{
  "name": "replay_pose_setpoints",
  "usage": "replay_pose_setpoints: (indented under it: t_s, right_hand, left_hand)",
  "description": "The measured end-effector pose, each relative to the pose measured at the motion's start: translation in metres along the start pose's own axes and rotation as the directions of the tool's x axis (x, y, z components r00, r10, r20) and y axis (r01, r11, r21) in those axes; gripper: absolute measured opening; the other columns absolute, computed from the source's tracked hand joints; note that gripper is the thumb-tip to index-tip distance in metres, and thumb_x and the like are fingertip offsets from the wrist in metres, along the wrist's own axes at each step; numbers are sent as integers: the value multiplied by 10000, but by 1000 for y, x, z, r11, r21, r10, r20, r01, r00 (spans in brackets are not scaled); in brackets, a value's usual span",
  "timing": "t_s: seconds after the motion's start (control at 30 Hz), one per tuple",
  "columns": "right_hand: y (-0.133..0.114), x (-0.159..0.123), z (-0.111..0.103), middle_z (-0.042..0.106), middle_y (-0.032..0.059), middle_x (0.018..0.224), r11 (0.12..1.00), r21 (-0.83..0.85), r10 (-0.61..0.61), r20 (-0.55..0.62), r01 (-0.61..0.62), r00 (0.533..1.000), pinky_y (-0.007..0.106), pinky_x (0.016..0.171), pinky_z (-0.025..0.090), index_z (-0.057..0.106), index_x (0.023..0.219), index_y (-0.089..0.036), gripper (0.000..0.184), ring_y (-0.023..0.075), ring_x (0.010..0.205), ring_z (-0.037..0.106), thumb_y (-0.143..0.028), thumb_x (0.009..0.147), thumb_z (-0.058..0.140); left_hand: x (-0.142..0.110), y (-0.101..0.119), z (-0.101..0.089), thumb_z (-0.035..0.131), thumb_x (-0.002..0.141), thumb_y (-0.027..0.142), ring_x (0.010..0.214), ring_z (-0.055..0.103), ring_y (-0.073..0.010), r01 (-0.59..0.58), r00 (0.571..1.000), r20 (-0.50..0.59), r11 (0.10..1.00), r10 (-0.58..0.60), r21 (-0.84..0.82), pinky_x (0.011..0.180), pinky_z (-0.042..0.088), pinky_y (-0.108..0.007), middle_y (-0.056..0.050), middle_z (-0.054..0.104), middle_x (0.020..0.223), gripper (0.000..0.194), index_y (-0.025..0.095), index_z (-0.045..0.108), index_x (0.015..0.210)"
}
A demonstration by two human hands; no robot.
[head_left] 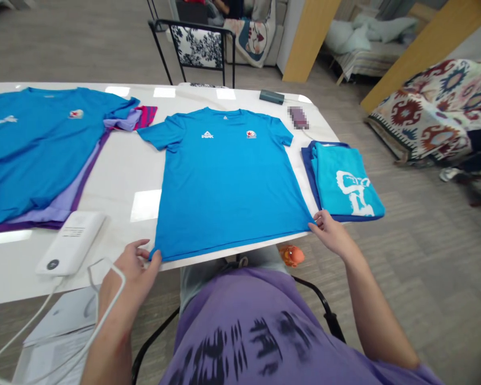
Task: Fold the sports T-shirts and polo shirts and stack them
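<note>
A blue T-shirt (228, 182) lies spread flat on the white table, front side up, with a small white logo and a round badge on the chest. Its hem runs along the table's near edge. My left hand (134, 270) pinches the left hem corner between thumb and fingers. At the opposite hem corner, my right hand (332, 234) is closed on the cloth in the same way. Close to the right hand sits a stack of folded shirts, topped by a turquoise shirt (328, 176) with white lettering.
More shirts, topped by a blue shirt (36, 155), cover the table's left side. A white power bank (70, 246) with a cable lies near my left arm. A dark box (271, 97) and a blurred phone-like object (298, 117) are at the back right. A chair (196, 48) stands behind the table (116, 176).
</note>
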State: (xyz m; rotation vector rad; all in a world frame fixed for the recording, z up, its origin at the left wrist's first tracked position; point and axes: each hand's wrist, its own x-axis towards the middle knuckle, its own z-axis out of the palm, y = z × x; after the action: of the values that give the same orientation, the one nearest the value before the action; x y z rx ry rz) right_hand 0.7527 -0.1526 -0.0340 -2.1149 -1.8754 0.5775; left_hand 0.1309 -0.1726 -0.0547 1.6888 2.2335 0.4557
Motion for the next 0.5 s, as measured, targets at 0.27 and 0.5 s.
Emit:
replay_pose_setpoints:
  t_s: [0.27, 0.5]
  right_hand:
    - [-65, 138, -36, 783, 174, 1416, 978, 4, -206, -95, 207, 974, 509, 1105, 644, 649, 1498, -216, 525, 333, 1270, 777, -571, 1145, 490]
    - [-104, 340, -47, 663, 288, 1595, 983, -183, -2, -150, -25, 989, 539, 1295, 488, 583, 1603, -56, 625, 360, 1479, 636, -483, 1220, 335]
  left_hand:
    - [26, 57, 28, 489, 1136, 564, 1776, 323, -420, -478, 877, -33, 878, 479, 33, 1440, 342, -651, -118, 383, 1893, 756, 289, 376, 1831]
    - [24, 56, 51, 470, 1140, 528, 1797, 270, -413, -504, 862, -12, 858, 507, 100, 1457, 263, -733, -58, 329, 1919, 866, 406, 71, 1900]
